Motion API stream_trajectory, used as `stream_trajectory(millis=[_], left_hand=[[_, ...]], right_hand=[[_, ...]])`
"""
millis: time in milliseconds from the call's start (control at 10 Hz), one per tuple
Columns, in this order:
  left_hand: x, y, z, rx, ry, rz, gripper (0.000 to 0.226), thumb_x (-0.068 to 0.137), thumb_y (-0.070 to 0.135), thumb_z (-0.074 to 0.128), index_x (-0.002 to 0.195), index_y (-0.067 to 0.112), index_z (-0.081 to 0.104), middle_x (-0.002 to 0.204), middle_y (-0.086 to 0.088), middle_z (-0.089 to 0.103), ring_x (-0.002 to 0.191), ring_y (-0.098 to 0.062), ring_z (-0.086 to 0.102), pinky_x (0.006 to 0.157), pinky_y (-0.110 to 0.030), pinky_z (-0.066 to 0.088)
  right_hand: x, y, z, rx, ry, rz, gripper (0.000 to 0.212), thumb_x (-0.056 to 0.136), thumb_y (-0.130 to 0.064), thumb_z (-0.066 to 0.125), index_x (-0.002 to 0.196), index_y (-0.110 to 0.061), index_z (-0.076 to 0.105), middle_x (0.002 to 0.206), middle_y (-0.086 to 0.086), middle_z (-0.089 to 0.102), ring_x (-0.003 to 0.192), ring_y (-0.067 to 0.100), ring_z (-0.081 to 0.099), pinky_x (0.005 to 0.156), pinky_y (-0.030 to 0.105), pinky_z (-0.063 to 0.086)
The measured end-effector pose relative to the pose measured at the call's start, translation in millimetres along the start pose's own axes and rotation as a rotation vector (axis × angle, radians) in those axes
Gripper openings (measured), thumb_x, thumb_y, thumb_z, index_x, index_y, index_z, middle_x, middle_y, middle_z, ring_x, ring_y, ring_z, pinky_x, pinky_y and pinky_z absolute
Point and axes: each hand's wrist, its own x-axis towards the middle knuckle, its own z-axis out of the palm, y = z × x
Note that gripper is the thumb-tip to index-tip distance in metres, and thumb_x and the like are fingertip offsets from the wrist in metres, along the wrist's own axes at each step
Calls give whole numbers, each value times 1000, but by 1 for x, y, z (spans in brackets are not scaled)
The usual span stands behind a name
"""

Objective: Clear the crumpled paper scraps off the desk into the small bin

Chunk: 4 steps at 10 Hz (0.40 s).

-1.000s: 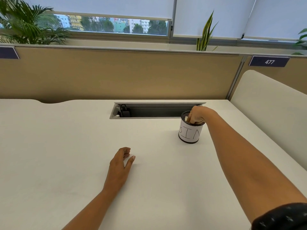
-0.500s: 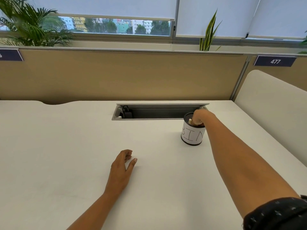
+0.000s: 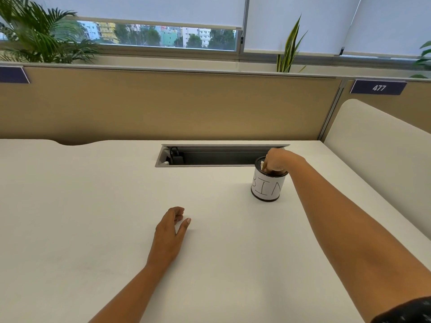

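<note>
The right hand (image 3: 278,159) is bent down over the mouth of the small bin (image 3: 267,188), its fingers curled and dipping inside the rim. A pale bit of paper (image 3: 262,163) shows at the fingertips, just inside the opening. The knuckles hide the pads, so I cannot tell whether the fingers pinch it or have let it go. The right forearm stretches across the desk from the lower right corner, with a dark patterned sleeve (image 3: 405,313) at the edge of the picture.

The left hand (image 3: 170,231) rests on the desk (image 3: 93,217) well apart from the bin, palm down. Its fingers are loosely curled, the thumb lies out to the side, and it holds nothing.

The bin is a dark round can wrapped in white paper with "BIN" drawn on it. It stands upright on the white desk just in front of the right end of a long grey cable slot (image 3: 221,157). A black plug (image 3: 176,156) sits at the slot's left end.

Behind the desk runs a tan partition (image 3: 163,106), with a dark plate reading 477 (image 3: 378,87) on the right. A white side panel (image 3: 377,155) borders the desk on the right. Beyond the partition stand a leafy palm (image 3: 44,40) and a striped upright plant (image 3: 289,50) below a window (image 3: 158,34) with its blinds partly lowered.
</note>
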Motion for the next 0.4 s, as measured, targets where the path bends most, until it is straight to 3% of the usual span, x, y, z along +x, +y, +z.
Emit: stream_trajectory(millis=[100, 200, 400], left_hand=[[0, 0, 0, -1, 1, 8, 19, 89, 18, 57, 107, 15, 54, 105, 1, 60, 99, -14, 58, 87, -26, 41], [-1, 0, 0, 8, -6, -4, 19, 89, 18, 56, 108, 14, 53, 105, 2, 59, 100, -14, 57, 90, -28, 43], [-1, -1, 0, -14, 1, -8, 19, 89, 17, 55, 108, 12, 53, 105, 1, 59, 100, -16, 57, 89, -27, 42]], right_hand=[[1, 2, 5, 66, 68, -3, 29, 91, -9, 51, 118, -1, 59, 118, 17, 61, 94, 30, 56, 84, 34, 49], [-2, 3, 11, 113, 139, 2, 27, 90, -7, 52, 113, -1, 63, 115, 18, 64, 98, 31, 60, 87, 35, 51], [-6, 6, 23, 196, 339, 33, 23, 89, -5, 52, 107, -1, 67, 110, 20, 65, 99, 35, 62, 80, 33, 52]])
